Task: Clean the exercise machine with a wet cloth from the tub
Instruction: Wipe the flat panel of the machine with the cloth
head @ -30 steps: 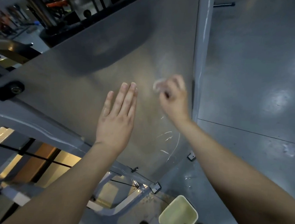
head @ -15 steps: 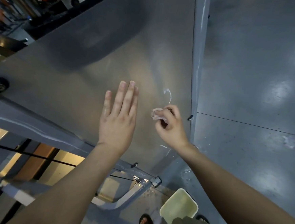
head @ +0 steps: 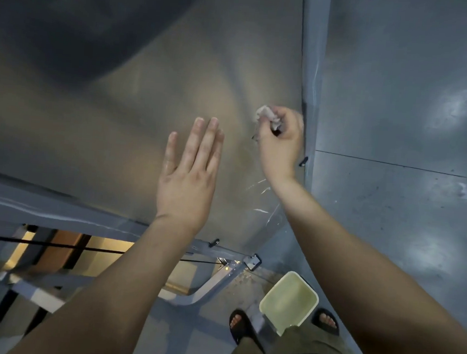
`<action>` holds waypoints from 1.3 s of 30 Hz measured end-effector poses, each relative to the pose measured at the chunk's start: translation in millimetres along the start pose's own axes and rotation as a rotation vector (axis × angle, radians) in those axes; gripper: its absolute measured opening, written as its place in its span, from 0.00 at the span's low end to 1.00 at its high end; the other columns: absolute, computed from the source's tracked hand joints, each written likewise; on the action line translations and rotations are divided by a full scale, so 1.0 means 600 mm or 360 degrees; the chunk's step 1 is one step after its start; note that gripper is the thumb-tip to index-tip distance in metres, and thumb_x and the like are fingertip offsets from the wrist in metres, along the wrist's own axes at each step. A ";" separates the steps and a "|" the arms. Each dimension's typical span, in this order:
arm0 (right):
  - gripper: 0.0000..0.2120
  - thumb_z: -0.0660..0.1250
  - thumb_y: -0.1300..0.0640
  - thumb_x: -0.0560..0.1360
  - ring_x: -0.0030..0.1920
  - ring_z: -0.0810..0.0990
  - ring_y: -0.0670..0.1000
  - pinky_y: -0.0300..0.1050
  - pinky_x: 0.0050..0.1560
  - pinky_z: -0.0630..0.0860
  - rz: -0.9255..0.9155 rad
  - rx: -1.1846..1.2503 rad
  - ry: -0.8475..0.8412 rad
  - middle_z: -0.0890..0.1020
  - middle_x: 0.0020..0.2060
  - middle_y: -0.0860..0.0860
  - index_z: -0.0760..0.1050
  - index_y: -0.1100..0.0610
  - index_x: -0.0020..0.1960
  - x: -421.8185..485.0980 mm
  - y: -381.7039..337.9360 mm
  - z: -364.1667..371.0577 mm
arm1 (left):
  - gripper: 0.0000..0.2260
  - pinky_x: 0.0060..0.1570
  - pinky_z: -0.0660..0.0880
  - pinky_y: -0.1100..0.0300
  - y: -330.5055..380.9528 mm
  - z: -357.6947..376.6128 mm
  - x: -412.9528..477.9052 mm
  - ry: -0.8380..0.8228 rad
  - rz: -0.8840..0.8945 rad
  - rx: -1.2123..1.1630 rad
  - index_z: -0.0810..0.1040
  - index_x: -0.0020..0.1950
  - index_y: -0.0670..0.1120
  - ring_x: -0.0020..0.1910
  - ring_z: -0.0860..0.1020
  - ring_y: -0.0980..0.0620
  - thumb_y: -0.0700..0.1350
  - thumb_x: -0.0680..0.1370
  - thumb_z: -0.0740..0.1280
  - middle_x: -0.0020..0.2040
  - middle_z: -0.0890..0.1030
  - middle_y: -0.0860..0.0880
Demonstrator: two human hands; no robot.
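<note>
Fingers of the right hand (head: 281,141) pinch a cloth (head: 265,114); the left hand (head: 189,177) lies flat against the panel (head: 120,112).

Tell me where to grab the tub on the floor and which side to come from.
Take the tub by its rim, reaching down from above: it stands upright with its mouth open upward, so the rim is exposed. The left hand is probably best, since it is open and holds nothing, while the right hand grips the cloth.
</note>
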State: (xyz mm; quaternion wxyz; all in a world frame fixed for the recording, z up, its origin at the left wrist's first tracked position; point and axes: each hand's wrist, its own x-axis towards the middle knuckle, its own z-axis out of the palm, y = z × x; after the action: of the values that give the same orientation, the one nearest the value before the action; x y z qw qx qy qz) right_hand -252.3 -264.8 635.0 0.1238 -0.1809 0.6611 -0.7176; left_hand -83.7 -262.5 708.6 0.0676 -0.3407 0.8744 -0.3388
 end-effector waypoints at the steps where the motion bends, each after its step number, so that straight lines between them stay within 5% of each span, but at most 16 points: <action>1: 0.07 0.70 0.66 0.74 0.48 0.78 0.37 0.34 0.54 0.74 -0.0071 -0.0002 -0.0072 0.77 0.48 0.47 0.80 0.55 0.45 -0.026 0.003 0.009 | 0.36 0.70 0.22 0.40 -0.003 0.002 0.000 0.0010 0.0016 0.0008 0.35 0.82 0.42 0.76 0.26 0.44 0.39 0.78 0.50 0.81 0.31 0.45; 5: 0.08 0.71 0.65 0.76 0.46 0.80 0.42 0.43 0.52 0.79 -0.0379 -0.0049 -0.0313 0.76 0.45 0.41 0.80 0.53 0.42 -0.035 0.015 -0.003 | 0.35 0.71 0.23 0.41 -0.011 0.011 -0.002 -0.0001 0.0032 0.0023 0.36 0.83 0.43 0.77 0.26 0.44 0.40 0.79 0.51 0.82 0.33 0.46; 10: 0.07 0.70 0.59 0.77 0.43 0.76 0.40 0.44 0.49 0.77 -0.0034 0.0013 0.0144 0.77 0.43 0.48 0.76 0.52 0.41 0.003 0.004 0.020 | 0.37 0.69 0.21 0.40 -0.002 0.009 -0.006 -0.0069 0.0049 0.0045 0.32 0.82 0.43 0.75 0.23 0.44 0.38 0.78 0.50 0.81 0.30 0.46; 14: 0.06 0.70 0.63 0.77 0.46 0.81 0.46 0.46 0.51 0.79 -0.0352 -0.0025 -0.0395 0.78 0.46 0.47 0.79 0.55 0.43 -0.062 0.022 0.003 | 0.37 0.69 0.20 0.40 -0.002 0.019 -0.012 -0.0099 0.0071 0.0059 0.31 0.81 0.43 0.76 0.25 0.44 0.39 0.77 0.50 0.82 0.31 0.47; 19: 0.08 0.71 0.58 0.77 0.43 0.77 0.42 0.44 0.49 0.76 -0.0103 0.0044 0.0192 0.77 0.43 0.50 0.77 0.54 0.40 0.030 -0.007 0.011 | 0.38 0.69 0.20 0.40 0.002 0.017 -0.014 -0.0116 0.0091 0.0070 0.29 0.81 0.43 0.75 0.24 0.44 0.38 0.77 0.50 0.82 0.31 0.47; 24: 0.05 0.70 0.65 0.76 0.48 0.82 0.48 0.46 0.50 0.79 -0.0540 -0.0063 -0.0422 0.79 0.46 0.50 0.80 0.58 0.44 -0.050 0.020 0.003 | 0.38 0.69 0.20 0.41 -0.002 0.021 -0.012 -0.0136 0.0091 0.0056 0.30 0.81 0.43 0.75 0.24 0.44 0.39 0.77 0.50 0.82 0.33 0.48; 29: 0.12 0.70 0.61 0.77 0.41 0.79 0.41 0.45 0.48 0.78 -0.0154 0.0042 0.0123 0.77 0.44 0.50 0.75 0.46 0.39 0.016 -0.002 0.013 | 0.39 0.67 0.19 0.41 0.003 0.018 -0.012 -0.0150 0.0090 0.0040 0.28 0.80 0.43 0.74 0.23 0.44 0.37 0.76 0.50 0.82 0.30 0.48; 34: 0.07 0.70 0.66 0.76 0.46 0.81 0.47 0.39 0.50 0.77 -0.0580 -0.0097 -0.0461 0.79 0.45 0.51 0.80 0.56 0.43 -0.053 0.029 -0.005 | 0.38 0.69 0.21 0.41 -0.001 0.023 -0.013 -0.0137 0.0073 0.0025 0.31 0.81 0.44 0.76 0.26 0.44 0.38 0.77 0.51 0.83 0.34 0.49; 39: 0.13 0.69 0.54 0.77 0.40 0.79 0.46 0.46 0.43 0.78 0.0014 -0.0114 0.0126 0.77 0.41 0.50 0.72 0.44 0.37 0.027 0.036 0.002 | 0.40 0.67 0.19 0.41 0.004 0.018 -0.011 -0.0164 0.0072 0.0030 0.29 0.81 0.44 0.74 0.23 0.44 0.37 0.76 0.50 0.81 0.30 0.49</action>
State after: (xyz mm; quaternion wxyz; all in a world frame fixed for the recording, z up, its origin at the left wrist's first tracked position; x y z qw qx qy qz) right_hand -267.6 -274.7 615.1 0.0942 -0.1539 0.6915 -0.6995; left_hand -76.3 -263.1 698.4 0.1233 -0.3373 0.8739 -0.3275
